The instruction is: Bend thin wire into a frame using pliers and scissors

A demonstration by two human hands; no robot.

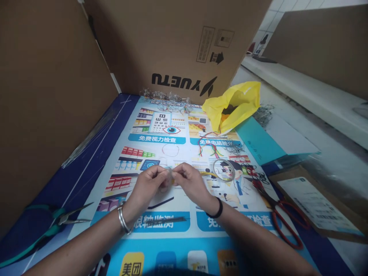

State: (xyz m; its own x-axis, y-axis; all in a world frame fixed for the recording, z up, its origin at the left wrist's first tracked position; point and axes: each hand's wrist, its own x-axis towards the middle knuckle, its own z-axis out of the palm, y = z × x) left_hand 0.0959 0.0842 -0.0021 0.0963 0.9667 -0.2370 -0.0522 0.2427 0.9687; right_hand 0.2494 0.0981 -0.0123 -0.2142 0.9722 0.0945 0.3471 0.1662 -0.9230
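Note:
My left hand (150,184) and my right hand (191,183) meet over the printed poster (172,230), fingers pinched together on a small clear object with a thin wire (169,175) between them. I cannot make out what it is. A silver bangle circles my left wrist, a black band my right. A thin wire loop (170,150) lies just beyond my fingers. A round lens (224,170) rests to the right of my right hand.
Green-handled pliers (54,222) lie at the left. Red-handled scissors (277,212) lie at the right. A yellow plastic bag (234,104), coloured cords (209,145), a teal sheet (258,143) and cardboard walls (178,42) stand behind. A labelled parcel (316,205) sits far right.

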